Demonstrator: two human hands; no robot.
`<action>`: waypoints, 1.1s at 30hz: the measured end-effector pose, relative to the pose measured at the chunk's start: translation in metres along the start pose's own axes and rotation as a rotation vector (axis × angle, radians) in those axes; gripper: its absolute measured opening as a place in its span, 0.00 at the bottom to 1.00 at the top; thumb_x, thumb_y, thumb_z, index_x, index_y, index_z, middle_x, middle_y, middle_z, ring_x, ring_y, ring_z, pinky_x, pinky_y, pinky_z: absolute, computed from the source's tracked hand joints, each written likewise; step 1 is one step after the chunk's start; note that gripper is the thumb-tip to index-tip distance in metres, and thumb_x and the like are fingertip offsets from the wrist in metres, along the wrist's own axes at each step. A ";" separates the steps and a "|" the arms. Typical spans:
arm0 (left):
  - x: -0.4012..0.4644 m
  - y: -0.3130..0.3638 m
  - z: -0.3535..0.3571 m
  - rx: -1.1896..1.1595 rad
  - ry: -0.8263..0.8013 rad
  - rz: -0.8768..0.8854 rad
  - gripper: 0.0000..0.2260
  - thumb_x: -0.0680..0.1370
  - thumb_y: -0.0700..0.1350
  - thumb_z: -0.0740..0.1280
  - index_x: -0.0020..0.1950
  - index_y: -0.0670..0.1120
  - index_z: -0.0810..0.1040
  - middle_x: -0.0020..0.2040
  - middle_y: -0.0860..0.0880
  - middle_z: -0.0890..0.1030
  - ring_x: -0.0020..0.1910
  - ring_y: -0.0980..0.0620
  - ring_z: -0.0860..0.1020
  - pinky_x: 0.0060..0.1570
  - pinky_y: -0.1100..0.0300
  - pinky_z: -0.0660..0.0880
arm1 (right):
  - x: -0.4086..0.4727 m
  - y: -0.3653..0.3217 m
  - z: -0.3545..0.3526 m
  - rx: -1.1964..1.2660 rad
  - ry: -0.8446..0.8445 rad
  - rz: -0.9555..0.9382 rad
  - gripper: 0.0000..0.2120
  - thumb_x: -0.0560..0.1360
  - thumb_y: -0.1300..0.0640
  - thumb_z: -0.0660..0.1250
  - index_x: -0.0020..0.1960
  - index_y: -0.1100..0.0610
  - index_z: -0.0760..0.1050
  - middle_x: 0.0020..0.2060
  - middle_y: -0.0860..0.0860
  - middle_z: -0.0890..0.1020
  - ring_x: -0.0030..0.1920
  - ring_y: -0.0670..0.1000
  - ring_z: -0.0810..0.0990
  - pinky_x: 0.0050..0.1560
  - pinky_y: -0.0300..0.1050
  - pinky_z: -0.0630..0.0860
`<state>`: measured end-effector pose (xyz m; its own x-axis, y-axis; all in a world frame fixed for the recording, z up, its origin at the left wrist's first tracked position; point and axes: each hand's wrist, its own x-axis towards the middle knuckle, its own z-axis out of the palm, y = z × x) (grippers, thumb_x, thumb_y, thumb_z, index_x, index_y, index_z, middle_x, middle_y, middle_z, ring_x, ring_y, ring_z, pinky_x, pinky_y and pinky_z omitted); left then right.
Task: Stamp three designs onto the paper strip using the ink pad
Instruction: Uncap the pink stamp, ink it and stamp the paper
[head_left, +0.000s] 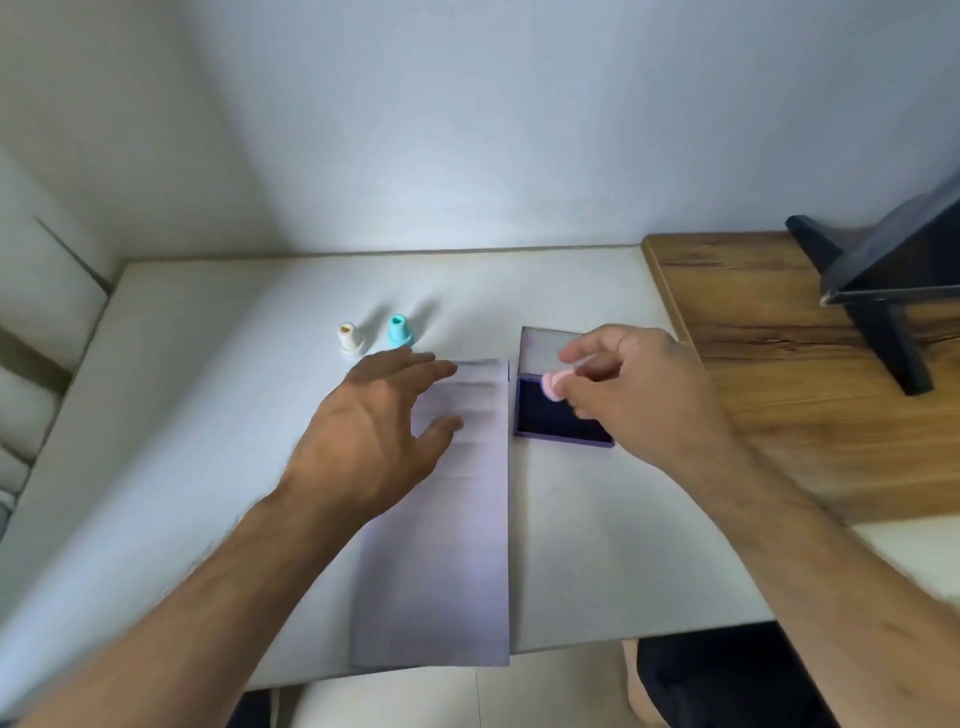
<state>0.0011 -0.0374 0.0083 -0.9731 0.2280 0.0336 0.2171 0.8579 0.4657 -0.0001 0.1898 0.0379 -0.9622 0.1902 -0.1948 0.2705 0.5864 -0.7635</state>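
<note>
A white table (208, 415) fills the middle of the frame, set against a pale wall. A wooden top (779, 364) adjoins it on the right and carries a dark stand (883, 291) at the upper right.

Paper strip (447, 545): lies flat on the table, lengthwise from centre frame down to the near edge, where its lower end slightly overhangs. Faint fold lines cross its upper part. No printed design can be made out on it; the frame is blurred there.

Ink pad (561, 410): sits just right of the strip's upper end, nearly touching its edge. The case is purple and open, the dark pad face exposed, with the lid (545, 348) laid back towards the wall.

Right hand (639, 389): centre right, over the pad. Its fingers are pinched on a pink stamp (551, 387). The stamp's round end points left and down and sits over the pad's upper left corner. Whether it touches the ink cannot be told.

Left hand (379, 415): centre frame, palm down, fingers spread and slightly curled, holding nothing. The fingertips are over the strip's upper left part. Whether they press on the paper cannot be told because of motion blur.

The two hands are apart, with the strip's right edge between them.

Two further stamps stand upright on the table above the left hand, near the strip's top left corner: a white stamp (349, 338) to the left and a teal stamp (399, 331) to the right, side by side and not touching.
</note>
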 end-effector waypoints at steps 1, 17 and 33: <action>0.001 -0.001 0.003 0.014 -0.013 0.017 0.22 0.74 0.55 0.70 0.68 0.55 0.75 0.68 0.54 0.76 0.70 0.54 0.69 0.66 0.62 0.65 | 0.000 0.003 -0.001 -0.140 0.041 -0.038 0.08 0.67 0.52 0.76 0.46 0.50 0.83 0.35 0.46 0.85 0.35 0.44 0.84 0.39 0.41 0.82; 0.007 -0.011 0.021 0.083 -0.071 0.056 0.28 0.75 0.61 0.64 0.74 0.56 0.67 0.76 0.50 0.66 0.77 0.52 0.58 0.72 0.56 0.58 | 0.017 0.000 0.022 -0.296 -0.087 0.113 0.09 0.73 0.66 0.64 0.50 0.63 0.81 0.47 0.59 0.85 0.49 0.58 0.83 0.33 0.31 0.74; 0.004 -0.015 0.018 0.165 -0.121 0.024 0.29 0.75 0.66 0.61 0.72 0.53 0.70 0.73 0.47 0.71 0.73 0.45 0.66 0.70 0.50 0.64 | 0.017 0.002 0.020 -0.388 -0.027 -0.048 0.04 0.70 0.58 0.72 0.45 0.55 0.84 0.40 0.51 0.85 0.41 0.51 0.83 0.46 0.47 0.82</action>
<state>-0.0043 -0.0411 -0.0147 -0.9532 0.2947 -0.0678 0.2599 0.9129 0.3149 -0.0160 0.1788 0.0206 -0.9731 0.1372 -0.1849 0.2116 0.8490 -0.4841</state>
